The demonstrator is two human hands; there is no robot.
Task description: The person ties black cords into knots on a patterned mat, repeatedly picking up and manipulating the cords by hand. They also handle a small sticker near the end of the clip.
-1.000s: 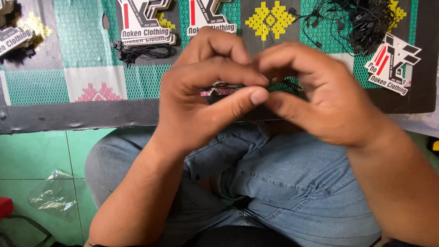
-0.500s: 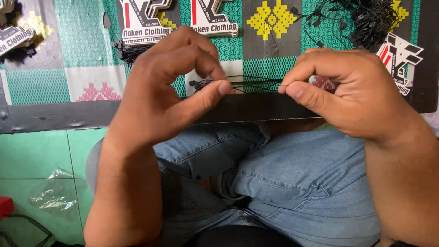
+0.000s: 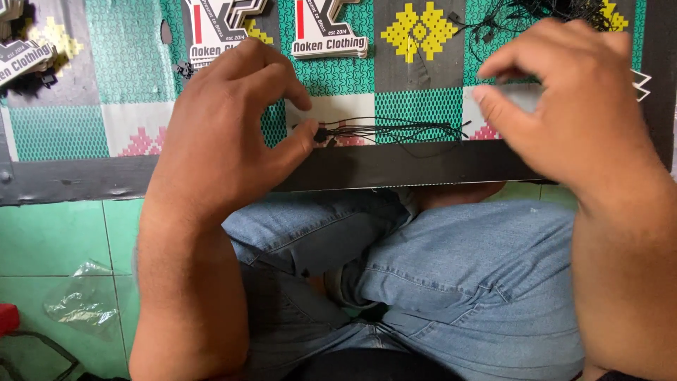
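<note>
My left hand (image 3: 226,134) pinches the knotted end of a bundle of thin black strings (image 3: 395,130) between thumb and forefinger. The strings lie stretched to the right across a patterned green, grey and white mat (image 3: 416,106). My right hand (image 3: 578,120) is raised over the mat's right side, blurred, fingers curled and apart, with nothing visible in them. It is clear of the strings' loose ends.
Stacks of die-cut card tags (image 3: 328,35) lie at the mat's far edge, with more tags at the far left (image 3: 25,56). A tangle of black strings (image 3: 508,17) sits top right. My legs in blue jeans (image 3: 451,282) are below the board. A clear plastic bag (image 3: 81,307) lies on the green floor.
My right hand has let go of the strings and moved up and to the right. The left hand has lowered the bundle onto the mat while still pinching its end.
</note>
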